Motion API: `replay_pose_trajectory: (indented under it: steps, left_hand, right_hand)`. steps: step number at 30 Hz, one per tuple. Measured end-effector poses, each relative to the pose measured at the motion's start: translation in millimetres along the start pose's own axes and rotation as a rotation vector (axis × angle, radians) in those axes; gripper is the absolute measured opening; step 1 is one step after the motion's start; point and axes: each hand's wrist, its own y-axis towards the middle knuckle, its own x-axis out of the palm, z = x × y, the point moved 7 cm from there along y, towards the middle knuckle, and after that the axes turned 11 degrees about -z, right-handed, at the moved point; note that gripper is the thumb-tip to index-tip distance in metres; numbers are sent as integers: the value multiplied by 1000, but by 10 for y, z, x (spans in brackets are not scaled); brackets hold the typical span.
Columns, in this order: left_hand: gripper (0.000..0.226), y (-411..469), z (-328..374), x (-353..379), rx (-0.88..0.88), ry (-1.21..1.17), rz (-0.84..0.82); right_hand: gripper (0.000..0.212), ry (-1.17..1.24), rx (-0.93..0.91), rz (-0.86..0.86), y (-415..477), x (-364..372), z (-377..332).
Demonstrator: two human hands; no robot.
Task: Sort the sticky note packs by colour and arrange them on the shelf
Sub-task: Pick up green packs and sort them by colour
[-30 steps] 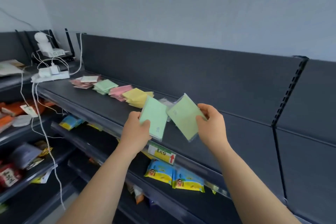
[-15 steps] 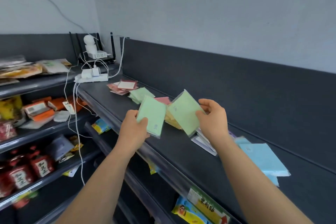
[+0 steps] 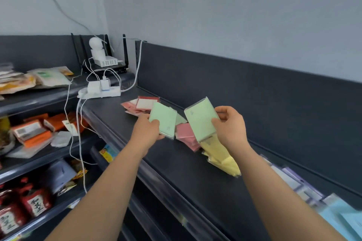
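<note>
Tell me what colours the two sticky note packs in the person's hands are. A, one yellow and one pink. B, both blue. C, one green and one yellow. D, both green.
D: the left hand holds the left green pack and the right hand holds the right green pack, while the pink pile and yellow pile lie on the shelf.

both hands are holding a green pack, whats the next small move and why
Probably lower the left hand and lay its green pack on the green pile peeking out behind it: the colours match, and that pile sits between the red packs and the pink packs.
</note>
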Motion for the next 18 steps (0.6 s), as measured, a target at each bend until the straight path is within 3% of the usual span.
replay_pose_trajectory:
  steps: [4,9,12,18]
  left_hand:
    - [33,490,6,-43,-5,76,-81]
    - [12,889,-20,-106,29,334,-83]
    - [21,972,-1,-135,108,551,-85]
    - [14,1074,-112,-169,184,584,-174]
  right_hand:
    - [26,-17,59,44,279,209,-37]
    - [27,-64,104,62,547,457,-22]
    - [28,-84,127,52,656,635,25]
    - [30,-178,196,22,832,957,82]
